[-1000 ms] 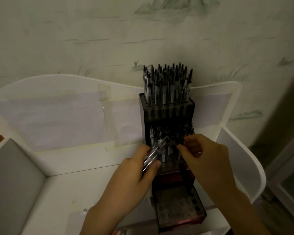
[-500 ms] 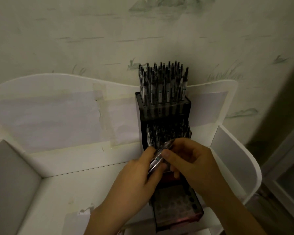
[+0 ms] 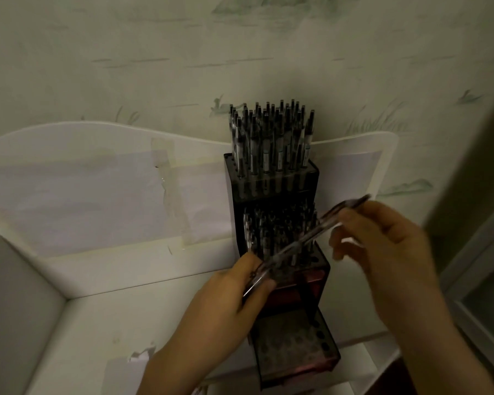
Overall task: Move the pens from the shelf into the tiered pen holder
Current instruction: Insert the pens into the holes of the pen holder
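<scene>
- Against the far wall, right of middle, stands the tiered pen holder (image 3: pixel 277 178) — dark, stepped toward the viewer, its top and middle tiers packed with upright pens (image 3: pixel 268 138), its lowest near tier showing open holes.
- Left hand (image 3: pixel 226 303) grips a small bundle of clear pens (image 3: pixel 257 277) just in front of the middle tier.
- Right hand (image 3: pixel 388 246) pinches one clear pen (image 3: pixel 325 226) slanting up to the right; its lower end meets the bundle, and motion blur hides the fingers' exact hold.
- White shelf (image 3: pixel 97 323) carries the holder — a curved back panel with taped paper sheets (image 3: pixel 83 195), a grey side wall at left.
- Pale wallpaper (image 3: pixel 154 52) with faint green plant marks rises behind.
- Both hands and the slanted pen cover part of the middle tier.
</scene>
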`<state>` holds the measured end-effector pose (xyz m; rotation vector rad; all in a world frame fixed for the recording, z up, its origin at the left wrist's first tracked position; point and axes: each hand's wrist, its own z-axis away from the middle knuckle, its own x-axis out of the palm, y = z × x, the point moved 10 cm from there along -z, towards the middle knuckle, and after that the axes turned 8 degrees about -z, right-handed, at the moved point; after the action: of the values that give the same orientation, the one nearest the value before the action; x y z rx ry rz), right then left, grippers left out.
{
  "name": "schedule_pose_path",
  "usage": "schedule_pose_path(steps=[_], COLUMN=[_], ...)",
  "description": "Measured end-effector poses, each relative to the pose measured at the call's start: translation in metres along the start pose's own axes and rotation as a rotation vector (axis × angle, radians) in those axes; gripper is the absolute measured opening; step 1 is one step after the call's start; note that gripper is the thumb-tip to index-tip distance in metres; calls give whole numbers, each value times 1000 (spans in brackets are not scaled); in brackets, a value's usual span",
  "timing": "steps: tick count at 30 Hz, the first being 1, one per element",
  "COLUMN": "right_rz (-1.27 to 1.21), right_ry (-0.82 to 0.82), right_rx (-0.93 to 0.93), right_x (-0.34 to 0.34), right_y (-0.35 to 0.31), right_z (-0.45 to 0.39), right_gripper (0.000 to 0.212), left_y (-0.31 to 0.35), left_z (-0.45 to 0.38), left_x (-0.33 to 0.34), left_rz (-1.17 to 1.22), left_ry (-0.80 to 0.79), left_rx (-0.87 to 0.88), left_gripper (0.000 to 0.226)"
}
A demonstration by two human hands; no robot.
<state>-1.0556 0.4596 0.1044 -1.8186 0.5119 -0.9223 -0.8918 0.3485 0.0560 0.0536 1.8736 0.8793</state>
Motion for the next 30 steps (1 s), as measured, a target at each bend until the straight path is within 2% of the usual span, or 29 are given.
schedule_pose_path(steps=[3,6,14,30], right_rz=[70,258,602,747], right_ry=[65,98,77,-54], right_rx=[-169,-291,-383,-402], right_x=[-13,-15,-5,12], right_y=[-33,-40,-13,23], right_z=[0,4,0,-5], right_gripper=[13,14,11,13], left_y=[-5,-10,-19,-19], left_z=[-1,-3,-2,-5], left_x=[-6,-12,-17,-20], left_rz=[-15,-15,-25,8], left_ry=[29,58,78,82], left_rx=[-11,-20,-41,-47], left_gripper=[14,13,13,14])
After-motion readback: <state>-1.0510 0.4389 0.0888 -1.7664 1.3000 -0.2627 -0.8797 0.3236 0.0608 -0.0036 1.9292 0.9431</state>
